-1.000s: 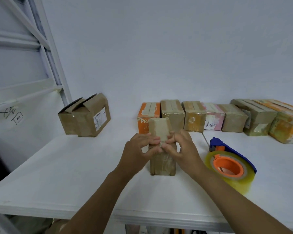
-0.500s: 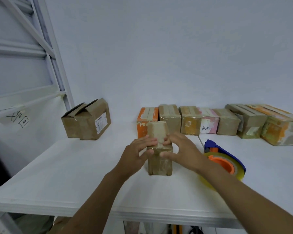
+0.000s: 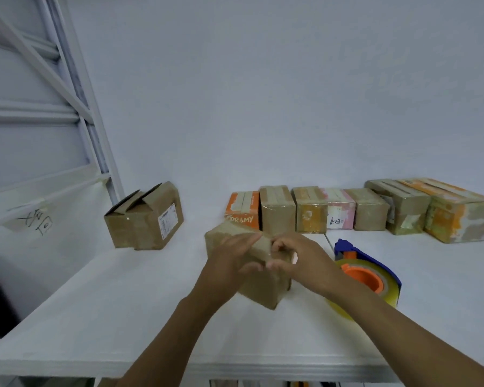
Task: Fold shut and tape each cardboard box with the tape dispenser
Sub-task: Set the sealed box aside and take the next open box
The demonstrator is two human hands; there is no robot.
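Holding the small box (image 3: 264, 290) tilted on the worktop (image 3: 118, 308), my left grip (image 3: 229, 265) and right grip (image 3: 298, 261) both clasp it. Taped boxes (image 3: 277, 212) line the back edge; I judge the open box (image 3: 144, 219) is left to do.

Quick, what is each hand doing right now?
Left hand: grips the small box, which is tilted.
Right hand: grips the same box.

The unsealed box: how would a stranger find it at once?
Find the white shelving frame at the table's left. At its foot stands a lone brown box with a white label. Unlike the taped row along the wall, its top flaps stand open.
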